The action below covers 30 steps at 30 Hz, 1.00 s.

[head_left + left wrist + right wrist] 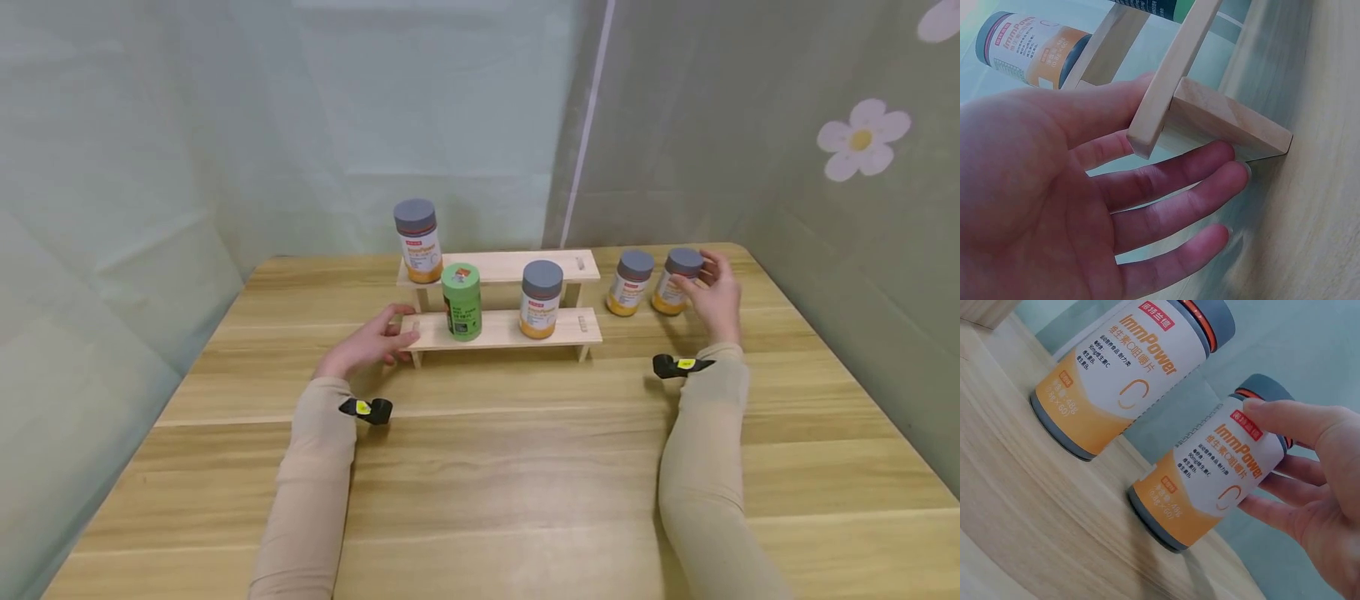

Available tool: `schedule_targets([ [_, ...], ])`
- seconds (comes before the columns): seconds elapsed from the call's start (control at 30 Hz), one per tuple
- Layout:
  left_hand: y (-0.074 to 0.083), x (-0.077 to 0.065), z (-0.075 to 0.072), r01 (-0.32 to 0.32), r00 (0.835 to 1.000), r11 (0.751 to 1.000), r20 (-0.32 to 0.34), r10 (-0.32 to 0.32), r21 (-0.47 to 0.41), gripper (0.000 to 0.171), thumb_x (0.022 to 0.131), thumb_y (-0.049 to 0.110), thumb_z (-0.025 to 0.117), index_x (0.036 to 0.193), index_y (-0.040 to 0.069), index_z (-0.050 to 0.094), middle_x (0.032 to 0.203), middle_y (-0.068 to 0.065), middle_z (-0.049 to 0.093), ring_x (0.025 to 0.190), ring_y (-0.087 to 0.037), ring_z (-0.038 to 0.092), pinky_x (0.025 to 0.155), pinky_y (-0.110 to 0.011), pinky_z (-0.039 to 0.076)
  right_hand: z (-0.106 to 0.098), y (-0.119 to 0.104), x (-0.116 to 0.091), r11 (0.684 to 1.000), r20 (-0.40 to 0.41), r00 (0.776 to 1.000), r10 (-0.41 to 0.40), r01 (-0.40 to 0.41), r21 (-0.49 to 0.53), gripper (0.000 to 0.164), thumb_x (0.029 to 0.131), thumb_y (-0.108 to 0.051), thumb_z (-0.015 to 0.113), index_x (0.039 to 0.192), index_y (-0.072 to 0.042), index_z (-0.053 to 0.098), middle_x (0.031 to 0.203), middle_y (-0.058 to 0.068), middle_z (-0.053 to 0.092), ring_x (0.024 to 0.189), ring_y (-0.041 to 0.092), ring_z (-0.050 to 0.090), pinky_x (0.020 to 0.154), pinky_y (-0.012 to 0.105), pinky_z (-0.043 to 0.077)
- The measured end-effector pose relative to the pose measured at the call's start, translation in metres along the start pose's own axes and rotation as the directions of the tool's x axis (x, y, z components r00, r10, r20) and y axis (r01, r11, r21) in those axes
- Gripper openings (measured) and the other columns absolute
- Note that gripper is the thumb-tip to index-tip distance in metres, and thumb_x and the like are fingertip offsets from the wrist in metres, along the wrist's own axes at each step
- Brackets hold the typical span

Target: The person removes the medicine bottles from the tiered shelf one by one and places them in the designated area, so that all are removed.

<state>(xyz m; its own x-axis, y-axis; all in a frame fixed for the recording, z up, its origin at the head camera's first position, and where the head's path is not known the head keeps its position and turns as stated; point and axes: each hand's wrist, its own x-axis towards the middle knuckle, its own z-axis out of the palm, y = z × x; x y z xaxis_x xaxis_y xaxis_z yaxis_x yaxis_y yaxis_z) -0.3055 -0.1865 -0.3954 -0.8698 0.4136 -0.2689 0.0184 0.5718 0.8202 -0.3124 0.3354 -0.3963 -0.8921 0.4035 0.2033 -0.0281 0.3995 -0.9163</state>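
My left hand (371, 340) is at the left end of a two-step wooden rack (502, 332). In the left wrist view its thumb lies over the end of the lower board (1169, 81), the other fingers beside the leg (1229, 115). My right hand (716, 296) holds a grey-capped vitamin C tablet bottle (670, 292) standing on the table. In the right wrist view the thumb presses the label near the cap, with fingers behind. A matching bottle (630, 283) stands just left of it. On the lower step stand a green canister (462, 304) and another vitamin bottle (540, 308).
Another vitamin bottle (420, 246) stands at the left end of the upper step (510, 267). The wood-grain table (510, 467) spreads in front of the rack. Fabric curtains (450, 108) hang close behind the table and along its sides.
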Motion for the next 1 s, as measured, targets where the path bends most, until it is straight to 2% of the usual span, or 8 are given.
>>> schedule_targets([
  [0.47,0.002,0.0,0.0,0.002,1.0,1.0,0.015,-0.002,0.016,0.06,0.102,0.033,0.048,0.15,0.013,0.019,0.138,-0.029,0.048,0.104,-0.031,0.063,0.084,-0.032,0.049,-0.005,-0.002,-0.004,0.999,0.044,0.999,-0.001,0.003,-0.055,0.067,0.093,-0.017,0.064,0.148,-0.005,0.029,0.149,0.025,0.04,0.135,0.04,0.043,0.112,0.048,0.037],
  [0.57,0.001,-0.001,0.0,0.003,1.0,1.0,0.013,-0.003,0.011,0.06,0.102,0.033,0.048,0.15,0.013,0.019,0.137,-0.03,0.048,0.105,-0.033,0.063,0.084,-0.032,0.048,-0.004,-0.001,-0.004,0.999,0.051,0.999,0.008,-0.006,-0.043,0.071,0.093,-0.019,0.064,0.151,-0.009,0.025,0.15,0.024,0.037,0.135,0.042,0.042,0.112,0.05,0.037],
  [0.67,0.001,-0.002,0.0,0.004,1.0,1.0,0.011,-0.004,0.008,0.06,0.102,0.032,0.048,0.151,0.013,0.019,0.136,-0.03,0.049,0.105,-0.033,0.063,0.083,-0.032,0.048,-0.004,-0.004,-0.004,1.0,0.066,0.998,0.02,-0.02,0.004,0.08,0.092,-0.021,0.064,0.155,-0.016,0.015,0.155,0.022,0.028,0.142,0.039,0.033,0.116,0.051,0.03],
  [0.77,0.002,-0.003,0.001,0.003,1.0,1.0,0.014,-0.003,0.01,0.06,0.102,0.032,0.048,0.151,0.012,0.019,0.137,-0.03,0.048,0.105,-0.033,0.063,0.083,-0.032,0.048,-0.006,-0.013,-0.007,0.999,0.07,0.997,0.031,-0.034,0.038,0.086,0.092,-0.026,0.064,0.155,-0.024,0.005,0.159,0.018,0.017,0.148,0.034,0.02,0.119,0.051,0.021],
  [0.83,0.001,-0.002,0.001,0.004,1.0,1.0,0.013,-0.004,0.009,0.06,0.102,0.033,0.048,0.151,0.013,0.019,0.137,-0.03,0.048,0.106,-0.033,0.063,0.083,-0.032,0.048,-0.007,-0.022,-0.009,0.998,0.06,0.998,0.021,-0.025,0.061,0.087,0.092,-0.029,0.063,0.155,-0.026,0.003,0.159,0.016,0.014,0.149,0.031,0.014,0.12,0.051,0.018],
  [1.0,0.0,0.0,0.001,0.002,1.0,1.0,0.008,-0.002,0.009,0.059,0.102,0.034,0.048,0.15,0.013,0.02,0.138,-0.03,0.047,0.105,-0.032,0.063,0.083,-0.032,0.048,-0.004,-0.048,-0.013,0.998,0.032,0.999,-0.004,0.002,0.058,0.082,0.092,-0.03,0.063,0.154,-0.027,0.009,0.159,0.013,0.016,0.149,0.028,0.013,0.121,0.048,0.016],
])
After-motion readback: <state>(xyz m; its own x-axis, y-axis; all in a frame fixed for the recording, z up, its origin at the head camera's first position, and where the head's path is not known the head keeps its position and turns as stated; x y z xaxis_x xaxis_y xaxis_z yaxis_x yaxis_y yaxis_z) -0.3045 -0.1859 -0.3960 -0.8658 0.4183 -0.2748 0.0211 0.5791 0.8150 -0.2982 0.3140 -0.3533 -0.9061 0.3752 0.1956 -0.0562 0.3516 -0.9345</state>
